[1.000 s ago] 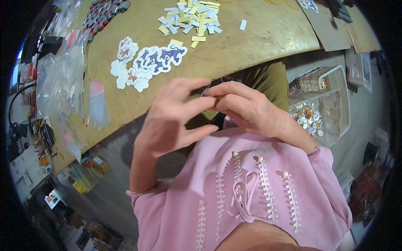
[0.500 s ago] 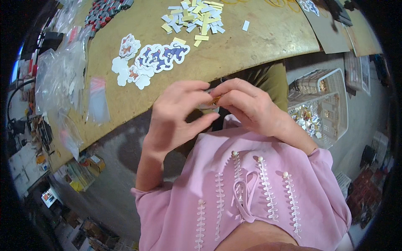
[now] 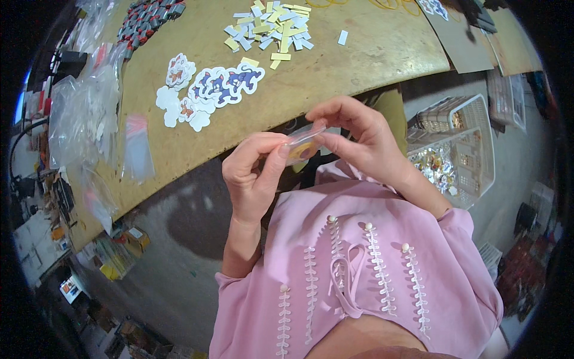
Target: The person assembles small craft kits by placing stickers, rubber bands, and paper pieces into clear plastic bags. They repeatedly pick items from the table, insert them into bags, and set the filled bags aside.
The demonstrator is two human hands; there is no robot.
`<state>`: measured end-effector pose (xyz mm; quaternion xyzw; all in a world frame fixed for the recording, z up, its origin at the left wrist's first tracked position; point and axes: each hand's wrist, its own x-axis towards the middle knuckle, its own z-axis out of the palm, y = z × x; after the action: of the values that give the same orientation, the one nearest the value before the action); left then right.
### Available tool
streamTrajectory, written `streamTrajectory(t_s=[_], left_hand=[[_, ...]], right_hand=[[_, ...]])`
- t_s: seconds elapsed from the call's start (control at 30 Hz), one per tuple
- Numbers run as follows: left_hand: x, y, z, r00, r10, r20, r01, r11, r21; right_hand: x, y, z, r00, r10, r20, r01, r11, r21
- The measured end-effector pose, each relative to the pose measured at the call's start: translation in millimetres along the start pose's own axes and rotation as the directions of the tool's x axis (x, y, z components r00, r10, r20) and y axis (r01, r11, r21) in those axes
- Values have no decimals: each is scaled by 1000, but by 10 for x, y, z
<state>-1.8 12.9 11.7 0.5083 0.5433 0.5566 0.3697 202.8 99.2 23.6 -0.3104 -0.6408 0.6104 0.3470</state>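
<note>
Over my lap, just off the table's near edge, a small clear plastic bag point(image 3: 304, 147) stretches between my hands. Something yellow and rounded shows inside it, too small to make out. My left hand point(image 3: 254, 170) pinches the bag's left end between thumb and fingers. At its upper right end, my right hand point(image 3: 357, 140) grips the bag's edge with thumb and forefinger. Beyond my left hand, die-cut stickers of a dark cartoon cat point(image 3: 224, 82) lie overlapped on the table. Pale animal stickers point(image 3: 179, 70) and white blank-backed ones point(image 3: 170, 106) lie beside them.
Small white and yellow pieces point(image 3: 269, 27) lie heaped on the worn table point(image 3: 382, 51). Flat clear bags point(image 3: 139, 149) and a pile of plastic bags point(image 3: 84, 113) are at left. Grey and red parts point(image 3: 146, 24) sit far left. A white basket point(image 3: 487, 155) stands at right.
My left hand has gone from fingers spread to pinching the bag. The bag, mostly hidden between my hands before, now shows stretched between them. My right hand has risen slightly.
</note>
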Motion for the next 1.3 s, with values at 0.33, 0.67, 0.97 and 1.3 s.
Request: streamTrajectory(t_s=[0.33, 0.67, 0.97, 1.3], left_hand=[[42, 1, 45, 1000, -11, 21, 8, 988, 152], [120, 66, 155, 969, 193, 156, -239, 893, 381], [130, 18, -720, 961, 218, -173, -9, 645, 764], [247, -553, -2095, 923, 364, -123, 72, 152, 986]], right_hand=[[-51, 34, -13, 974, 228, 11, -224, 942, 252], [-136, 44, -89, 1000, -21, -4, 19, 948, -318], [-374, 254, -1033, 968, 51, -247, 26, 954, 298], [-2684, 1865, -3593, 772, 494, -400, -367, -167, -915]])
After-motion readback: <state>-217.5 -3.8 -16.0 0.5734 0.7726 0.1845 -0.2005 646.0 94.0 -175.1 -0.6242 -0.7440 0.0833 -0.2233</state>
